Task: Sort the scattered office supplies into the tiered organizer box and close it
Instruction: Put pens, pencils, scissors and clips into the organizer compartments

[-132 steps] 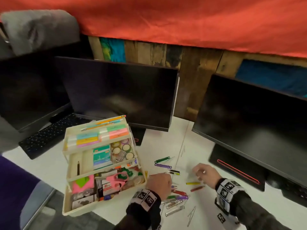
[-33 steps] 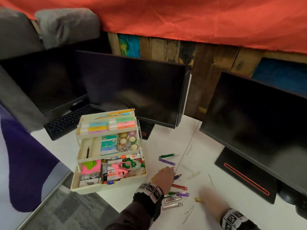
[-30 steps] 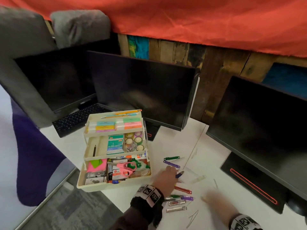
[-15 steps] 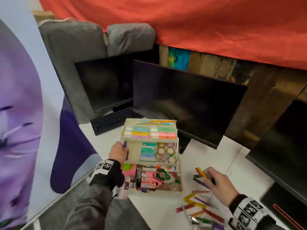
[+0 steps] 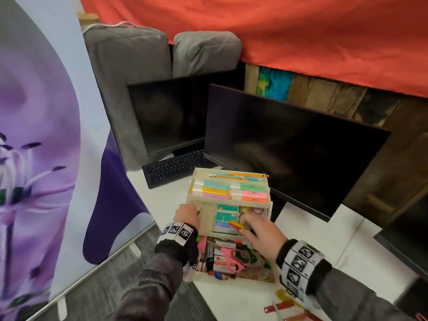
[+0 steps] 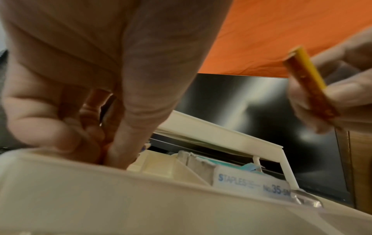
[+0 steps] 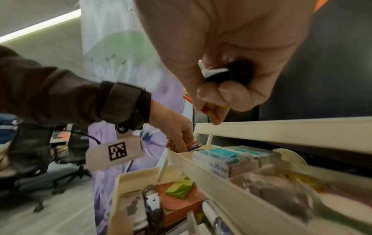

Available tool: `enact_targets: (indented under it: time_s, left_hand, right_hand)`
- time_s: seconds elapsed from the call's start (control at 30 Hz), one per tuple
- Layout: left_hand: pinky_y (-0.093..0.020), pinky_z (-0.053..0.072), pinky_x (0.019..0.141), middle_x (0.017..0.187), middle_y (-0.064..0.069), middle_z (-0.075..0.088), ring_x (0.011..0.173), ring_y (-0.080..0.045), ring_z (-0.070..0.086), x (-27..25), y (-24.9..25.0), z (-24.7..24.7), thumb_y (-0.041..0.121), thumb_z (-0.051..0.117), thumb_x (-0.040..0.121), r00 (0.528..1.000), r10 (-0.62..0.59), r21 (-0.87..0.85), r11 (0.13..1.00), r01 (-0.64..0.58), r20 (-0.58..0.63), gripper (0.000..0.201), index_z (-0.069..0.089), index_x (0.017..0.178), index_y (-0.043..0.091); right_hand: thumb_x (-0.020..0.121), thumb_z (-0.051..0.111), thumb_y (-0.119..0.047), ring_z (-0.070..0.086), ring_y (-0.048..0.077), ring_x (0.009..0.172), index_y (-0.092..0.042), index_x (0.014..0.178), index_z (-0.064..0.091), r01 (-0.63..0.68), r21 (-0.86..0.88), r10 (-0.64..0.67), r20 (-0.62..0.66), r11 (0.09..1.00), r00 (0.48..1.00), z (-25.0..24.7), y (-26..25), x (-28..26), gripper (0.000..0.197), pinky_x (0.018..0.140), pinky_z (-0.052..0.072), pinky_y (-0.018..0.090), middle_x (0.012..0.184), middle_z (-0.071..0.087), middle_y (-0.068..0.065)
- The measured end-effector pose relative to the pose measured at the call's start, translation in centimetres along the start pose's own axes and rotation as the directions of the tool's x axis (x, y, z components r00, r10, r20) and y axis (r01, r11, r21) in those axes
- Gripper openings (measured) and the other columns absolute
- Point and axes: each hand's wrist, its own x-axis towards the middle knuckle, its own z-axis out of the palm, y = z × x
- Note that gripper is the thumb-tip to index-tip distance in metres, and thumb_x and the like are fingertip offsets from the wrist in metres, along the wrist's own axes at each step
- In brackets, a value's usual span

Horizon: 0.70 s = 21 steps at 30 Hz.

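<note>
Three-tier organizer box (image 5: 228, 234), staples box (image 5: 225, 219) mid-tier

Your way down into the organizer box (image 5: 228, 279) middle tier is open only from above and the front, with the top tier (image 5: 229, 199) overhanging its back, the monitor (image 5: 289, 147) close behind, and the banner (image 5: 46, 135) on the left.
</note>
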Motion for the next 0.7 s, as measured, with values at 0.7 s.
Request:
enact_targets:
  time_s: [0.7]
  left_hand:
    - [-0.034,0.052,0.074,0.069,0.001,0.057,0.076,-0.025,0.066,-2.4,-6.8,0.3,0.014,0.058,0.087,0.986,0.079,-0.523,0.839,-0.146,-0.149,0.014,0.065,0.098,0.019]
  right_hand:
    - [0.097,0.033,-0.011,0.062,0.034,0.095,-0.008,0.127,0.046,0.382,-0.644,-0.199,0.341,0.663,0.919,4.5,-8.7,10.2,0.032,0.063,0.040,0.038,0.126,0.045,0.016]
